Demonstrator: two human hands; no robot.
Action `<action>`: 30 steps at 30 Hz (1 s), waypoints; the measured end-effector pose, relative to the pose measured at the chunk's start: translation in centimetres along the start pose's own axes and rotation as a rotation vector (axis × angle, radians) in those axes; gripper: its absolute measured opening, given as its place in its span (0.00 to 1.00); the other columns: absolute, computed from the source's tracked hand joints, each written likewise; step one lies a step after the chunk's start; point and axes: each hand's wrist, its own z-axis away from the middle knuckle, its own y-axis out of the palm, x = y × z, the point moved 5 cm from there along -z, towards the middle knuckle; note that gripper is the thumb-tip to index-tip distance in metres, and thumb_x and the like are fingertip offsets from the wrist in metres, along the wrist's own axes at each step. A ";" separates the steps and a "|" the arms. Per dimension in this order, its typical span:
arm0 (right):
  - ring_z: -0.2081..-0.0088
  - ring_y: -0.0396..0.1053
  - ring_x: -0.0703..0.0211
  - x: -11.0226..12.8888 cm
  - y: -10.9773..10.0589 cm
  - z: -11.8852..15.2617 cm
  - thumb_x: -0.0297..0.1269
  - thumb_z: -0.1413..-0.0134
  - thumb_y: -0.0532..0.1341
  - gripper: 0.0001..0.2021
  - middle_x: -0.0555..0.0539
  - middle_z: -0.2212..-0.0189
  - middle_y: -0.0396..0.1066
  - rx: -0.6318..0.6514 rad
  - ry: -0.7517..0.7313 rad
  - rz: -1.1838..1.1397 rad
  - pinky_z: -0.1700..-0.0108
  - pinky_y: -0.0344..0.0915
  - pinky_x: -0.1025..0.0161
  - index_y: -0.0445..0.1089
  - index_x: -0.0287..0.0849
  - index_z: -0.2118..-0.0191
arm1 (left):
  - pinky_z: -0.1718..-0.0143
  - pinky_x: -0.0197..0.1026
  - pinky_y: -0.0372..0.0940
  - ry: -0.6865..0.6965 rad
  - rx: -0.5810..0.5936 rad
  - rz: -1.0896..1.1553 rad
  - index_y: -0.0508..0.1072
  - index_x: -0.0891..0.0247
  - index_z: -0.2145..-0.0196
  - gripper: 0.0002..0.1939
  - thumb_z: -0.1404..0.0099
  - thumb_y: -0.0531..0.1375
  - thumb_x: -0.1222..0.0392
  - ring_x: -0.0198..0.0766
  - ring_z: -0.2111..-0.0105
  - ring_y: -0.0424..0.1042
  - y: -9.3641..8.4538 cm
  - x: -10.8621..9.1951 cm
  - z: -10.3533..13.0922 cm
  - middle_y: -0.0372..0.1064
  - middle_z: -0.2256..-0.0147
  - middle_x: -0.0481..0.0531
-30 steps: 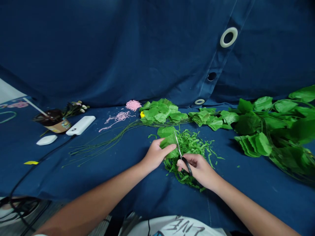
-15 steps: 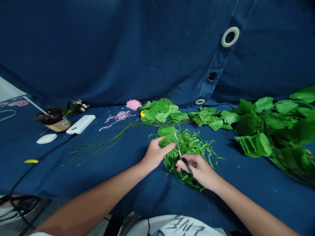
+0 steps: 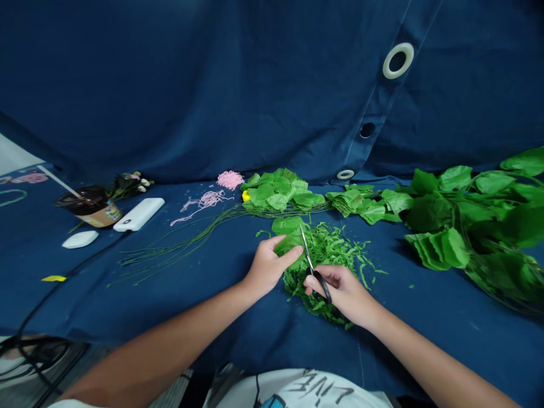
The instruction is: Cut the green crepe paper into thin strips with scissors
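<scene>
My left hand [image 3: 272,262] pinches a green leaf [image 3: 290,242] between thumb and fingers; whether it is one layer or a stack I cannot tell. In my right hand [image 3: 340,289] are scissors [image 3: 319,281] with black handles, their blades pointing up and away along the leaf's right edge. Beneath both hands lies a heap of shredded green clippings [image 3: 335,243]. Another green leaf [image 3: 285,225] shows just beyond my left fingers. Past the heap rest a pile of cut leaves [image 3: 276,190] and a bundle of thin green stems [image 3: 199,231].
Leafy stems [image 3: 488,209] spread across the right side. Pink shreds [image 3: 230,180] and pink strands [image 3: 206,200] lie at the back. On the left stand a cup with a straw [image 3: 96,209], a white power bank [image 3: 139,214] with a black cable [image 3: 80,266], and a small white object [image 3: 80,239].
Both hands hold nearly the same pose on the leaf and scissors. The blades have shifted very slightly; the view has tilted a little.
</scene>
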 end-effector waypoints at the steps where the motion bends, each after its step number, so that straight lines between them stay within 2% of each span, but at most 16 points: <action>1: 0.76 0.57 0.64 0.0 0.0 0.0 0.50 0.41 0.64 0.18 0.50 0.77 0.68 -0.003 -0.002 -0.001 0.73 0.52 0.67 0.72 0.38 0.73 | 0.74 0.33 0.56 0.009 -0.001 -0.006 0.75 0.68 0.67 0.11 0.39 0.66 0.55 0.28 0.79 0.58 0.0 0.0 0.0 0.64 0.79 0.44; 6: 0.77 0.57 0.65 -0.1 0.0 0.0 0.47 0.41 0.64 0.17 0.51 0.78 0.67 -0.005 -0.002 0.004 0.73 0.51 0.67 0.72 0.38 0.73 | 0.72 0.33 0.57 0.057 -0.023 -0.052 0.74 0.68 0.69 0.11 0.39 0.66 0.56 0.30 0.75 0.61 -0.1 -0.3 0.1 0.68 0.74 0.46; 15: 0.76 0.57 0.64 -0.1 0.1 0.0 0.48 0.41 0.64 0.17 0.51 0.77 0.68 -0.006 0.001 0.002 0.73 0.52 0.67 0.73 0.39 0.71 | 0.71 0.33 0.57 0.056 -0.020 -0.061 0.76 0.68 0.67 0.11 0.40 0.66 0.55 0.31 0.74 0.63 0.0 -0.5 0.1 0.71 0.71 0.48; 20: 0.76 0.58 0.64 -0.1 0.1 0.1 0.49 0.41 0.64 0.17 0.51 0.78 0.68 -0.013 -0.002 0.003 0.73 0.53 0.67 0.74 0.38 0.71 | 0.73 0.33 0.56 0.034 -0.005 -0.034 0.76 0.68 0.68 0.11 0.40 0.66 0.55 0.30 0.77 0.60 0.2 -0.3 0.0 0.68 0.75 0.46; 26: 0.77 0.58 0.64 -0.1 0.0 0.1 0.51 0.42 0.64 0.19 0.50 0.78 0.69 -0.025 0.007 0.016 0.74 0.54 0.67 0.74 0.38 0.72 | 0.77 0.33 0.54 -0.034 0.039 0.003 0.73 0.67 0.70 0.13 0.39 0.66 0.53 0.28 0.82 0.55 0.3 0.0 0.0 0.60 0.83 0.41; 30: 0.77 0.58 0.64 0.2 0.0 0.1 0.52 0.42 0.64 0.20 0.51 0.79 0.68 -0.037 -0.001 0.025 0.74 0.53 0.67 0.74 0.39 0.73 | 0.81 0.33 0.50 -0.080 0.070 0.018 0.70 0.66 0.72 0.16 0.39 0.66 0.50 0.27 0.84 0.54 0.5 0.2 0.0 0.58 0.84 0.41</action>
